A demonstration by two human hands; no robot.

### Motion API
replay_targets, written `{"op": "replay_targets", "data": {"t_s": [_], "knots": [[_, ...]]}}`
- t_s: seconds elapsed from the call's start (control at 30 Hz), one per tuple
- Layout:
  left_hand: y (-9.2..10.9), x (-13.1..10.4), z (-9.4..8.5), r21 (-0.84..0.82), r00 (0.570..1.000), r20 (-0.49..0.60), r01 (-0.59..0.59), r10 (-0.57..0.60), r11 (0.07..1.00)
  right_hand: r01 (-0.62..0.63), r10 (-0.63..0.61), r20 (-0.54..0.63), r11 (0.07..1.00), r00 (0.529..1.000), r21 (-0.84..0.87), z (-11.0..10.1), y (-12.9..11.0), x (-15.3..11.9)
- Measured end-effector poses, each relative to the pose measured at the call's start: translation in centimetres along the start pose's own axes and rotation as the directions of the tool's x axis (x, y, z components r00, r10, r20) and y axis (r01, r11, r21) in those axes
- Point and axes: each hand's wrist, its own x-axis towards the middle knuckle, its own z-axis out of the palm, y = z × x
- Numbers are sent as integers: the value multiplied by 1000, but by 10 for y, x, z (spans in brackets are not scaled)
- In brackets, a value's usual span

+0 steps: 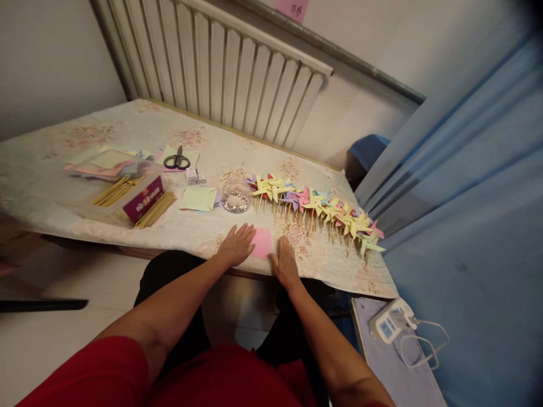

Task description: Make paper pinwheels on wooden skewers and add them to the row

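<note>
A square of pink paper (262, 244) lies flat near the front edge of the table. My left hand (237, 245) rests palm down at its left side, fingers stretched out and the tips touching the paper. At the right side of the square, my right hand (285, 262) stands on its edge with the thumb apart from the fingers, close to the paper's border. Behind the left hand are a stack of pale green paper squares (198, 199) and a round clear dish (236, 200) of small shiny pieces.
Paper pinwheels (316, 202) on sticks lie in a row at the right. A clear box (114, 198) of sticks, loose sticks (156, 210), scissors (177, 159), small white boxes (195, 176) and bagged paper (106, 163) are on the left. A power strip (392, 321) lies at lower right.
</note>
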Motion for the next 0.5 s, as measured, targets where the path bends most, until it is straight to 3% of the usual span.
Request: {"op": "replay_targets", "data": {"t_s": [0.2,0.33,0.5], "knots": [[-1,-2,0,19,1000,-20,-18,18,1000,264,-260,79,963,962,-60,5,-39,7],[0,-2,-2,38,1000,-13,-24,25,999,262,-251,116,961,961,-92,15,-47,3],[0,-1,-1,43,1000,4,-11,11,999,222,-211,101,967,972,-121,16,-34,-10]]}}
